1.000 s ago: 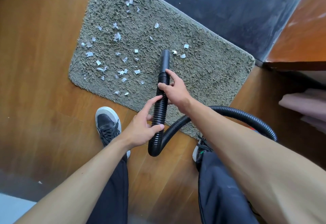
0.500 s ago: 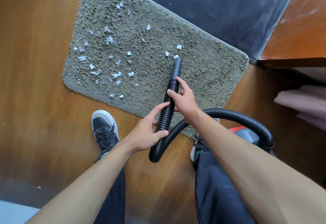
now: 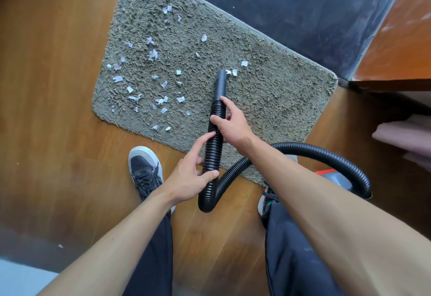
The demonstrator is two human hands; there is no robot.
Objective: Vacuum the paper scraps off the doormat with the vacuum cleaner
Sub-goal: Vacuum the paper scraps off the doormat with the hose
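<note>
A wooden floor (image 3: 46,85) was seen on the left, with a grey shaggy doormat (image 3: 268,99) laid aslant upon it. White paper scraps (image 3: 152,54) were scattered mostly over the mat's left half, well apart from both hands. A dark shoe (image 3: 145,171) was planted just short of the mat's near edge. The left hand (image 3: 190,175) was closed round the lower stretch of the ribbed black hose (image 3: 213,148), thumb pressed against its right side and index finger laid up along its left. Above it, the hose was clamped by the right hand (image 3: 233,126), fingers curled over the ribs. The smooth nozzle (image 3: 221,84) was extended beyond those fingers, its tip set touching two scraps (image 3: 232,72). At the far right, the hose was looped back to a vacuum cleaner (image 3: 335,178), largely hidden by the forearm
</note>
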